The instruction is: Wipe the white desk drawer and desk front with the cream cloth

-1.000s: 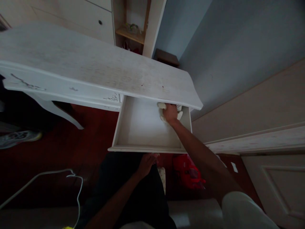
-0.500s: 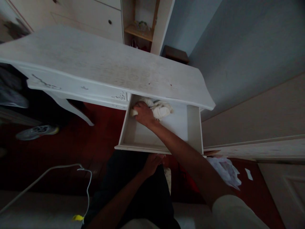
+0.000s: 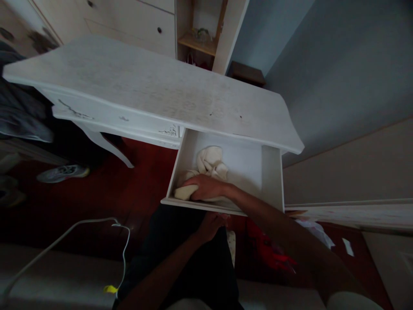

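A white desk (image 3: pixel 145 86) has its right-hand drawer (image 3: pixel 272 172) pulled out. Inside lies a crumpled cream cloth (image 3: pixel 209 162). My right hand (image 3: pixel 206 188) presses down on the cloth's near end at the drawer's front left corner, fingers curled over it. My left hand (image 3: pixel 211 224) sits just below the drawer's front edge, under its rim; its fingers are partly hidden and seem to hold the drawer front.
A dark red floor lies under the desk. A sneaker (image 3: pixel 63 172) sits at left, a white cable (image 3: pixel 64 232) trails lower left, and something red (image 3: pixel 271 254) lies below the drawer. A grey wall is at right, cupboards behind.
My right hand dragged the cloth from the drawer's back right to the back left, then forward to the front left corner. The left hand stayed by the drawer front.
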The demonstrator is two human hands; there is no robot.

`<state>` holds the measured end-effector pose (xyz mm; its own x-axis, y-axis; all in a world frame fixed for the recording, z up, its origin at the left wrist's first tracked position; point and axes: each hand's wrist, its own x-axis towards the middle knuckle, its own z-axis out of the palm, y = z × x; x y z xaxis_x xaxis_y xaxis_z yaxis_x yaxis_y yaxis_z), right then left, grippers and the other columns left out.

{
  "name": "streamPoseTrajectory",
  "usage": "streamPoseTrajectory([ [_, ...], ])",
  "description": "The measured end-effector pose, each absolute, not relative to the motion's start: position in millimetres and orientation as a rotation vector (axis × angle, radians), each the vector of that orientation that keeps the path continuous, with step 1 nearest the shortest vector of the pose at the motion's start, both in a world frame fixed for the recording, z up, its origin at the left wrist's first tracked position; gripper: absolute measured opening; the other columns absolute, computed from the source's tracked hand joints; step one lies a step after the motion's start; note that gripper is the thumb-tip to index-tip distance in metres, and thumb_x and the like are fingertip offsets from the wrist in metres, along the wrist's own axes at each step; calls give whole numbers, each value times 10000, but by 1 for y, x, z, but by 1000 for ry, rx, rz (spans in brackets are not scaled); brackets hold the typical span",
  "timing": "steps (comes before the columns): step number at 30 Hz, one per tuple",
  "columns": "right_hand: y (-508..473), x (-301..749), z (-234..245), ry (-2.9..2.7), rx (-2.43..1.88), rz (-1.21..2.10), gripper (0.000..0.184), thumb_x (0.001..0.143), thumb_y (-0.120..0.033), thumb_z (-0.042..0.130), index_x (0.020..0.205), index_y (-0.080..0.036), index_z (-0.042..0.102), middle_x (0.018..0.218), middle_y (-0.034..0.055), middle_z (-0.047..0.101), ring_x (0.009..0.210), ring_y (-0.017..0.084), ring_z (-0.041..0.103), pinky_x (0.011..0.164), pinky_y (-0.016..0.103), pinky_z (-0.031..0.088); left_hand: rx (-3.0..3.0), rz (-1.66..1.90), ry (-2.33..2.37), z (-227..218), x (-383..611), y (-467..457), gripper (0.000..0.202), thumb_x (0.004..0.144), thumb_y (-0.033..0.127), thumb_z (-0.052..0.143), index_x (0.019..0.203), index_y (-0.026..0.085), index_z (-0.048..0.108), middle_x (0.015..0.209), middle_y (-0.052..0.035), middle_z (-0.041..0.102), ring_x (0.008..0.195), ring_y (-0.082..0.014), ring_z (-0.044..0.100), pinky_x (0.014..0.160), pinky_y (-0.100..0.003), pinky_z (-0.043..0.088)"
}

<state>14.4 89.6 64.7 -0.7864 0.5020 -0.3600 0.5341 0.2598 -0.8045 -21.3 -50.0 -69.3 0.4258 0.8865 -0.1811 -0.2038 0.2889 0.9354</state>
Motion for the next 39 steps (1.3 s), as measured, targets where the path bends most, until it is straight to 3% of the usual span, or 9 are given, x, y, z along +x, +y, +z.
streamPoseTrajectory([
  [9, 92, 96, 84, 2270, 1168, -1770, 467, 632, -162, 709, 1098, -175, 727, 1088, 50, 726, 1018, 232, 658, 930, 347, 484, 1043, 818, 853, -69, -25, -50, 681, 815, 791, 485, 637, 148, 624, 622, -34, 584, 627, -140, 499, 621, -281, 373],
  [14, 86, 136, 107, 2615, 1757, -1860, 510, 687, -321, 748, 1172, -181, 680, 1060, 49, 726, 947, 228, 680, 826, 354, 533, 1045, 839, 830, -72, -24, -50, 666, 830, 779, 469, 669, 153, 627, 666, -42, 612, 629, -139, 499, 621, -278, 390],
  [18, 95, 157, 126, 2909, 2141, -1217, 440, 752, -351, 701, 1163, -196, 676, 1048, 49, 737, 929, 243, 687, 835, 390, 552, 1034, 821, 835, -70, -24, -49, 654, 830, 771, 476, 713, 152, 650, 657, -34, 609, 623, -143, 510, 621, -280, 403],
  [22, 96, 167, 125, 2773, 2040, -379, 449, 858, -308, 584, 1285, -174, 633, 1254, 127, 683, 1152, 295, 631, 1018, 458, 485, 1039, 819, 852, -71, -24, -48, 660, 810, 780, 492, 666, 154, 645, 644, -37, 610, 615, -144, 511, 624, -284, 404],
  [26, 81, 157, 104, 2380, 1858, -22, 682, 913, -549, 552, 1455, -141, 483, 1559, 232, 399, 1442, 391, 362, 1136, 608, 319, 1013, 834, 852, -71, -23, -48, 642, 798, 775, 514, 652, 161, 635, 618, -25, 596, 593, -136, 495, 622, -283, 406],
  [30, 69, 135, 81, 2175, 1721, -2, 1042, 745, -749, 656, 1545, -155, 348, 1664, 230, 146, 1502, 494, 130, 1104, 733, 242, 1006, 841, 833, -68, -24, -48, 642, 802, 775, 506, 647, 163, 622, 613, -22, 583, 592, -137, 489, 614, -282, 400],
  [33, 72, 126, 72, 2071, 1739, -60, 1218, 652, -698, 774, 1600, -191, 203, 1680, 202, 84, 1482, 548, 98, 1021, 751, 351, 1045, 821, 853, -67, -25, -47, 654, 819, 774, 476, 638, 162, 620, 607, -25, 575, 600, -142, 491, 618, -285, 398],
  [35, 78, 126, 72, 2036, 1788, -104, 1268, 641, -622, 822, 1614, -210, 120, 1683, 194, 83, 1472, 552, 125, 992, 691, 434, 1063, 810, 868, -68, -26, -47, 663, 822, 775, 461, 633, 161, 624, 605, -27, 573, 602, -144, 492, 615, -285, 396],
  [39, 86, 141, 81, 2038, 1847, -150, 1140, 725, -424, 815, 1600, -168, 132, 1616, 256, 245, 1353, 489, 414, 958, 531, 514, 1092, 796, 885, -66, -28, -47, 654, 834, 760, 441, 627, 167, 624, 607, -23, 575, 606, -145, 492, 639, -287, 409],
])
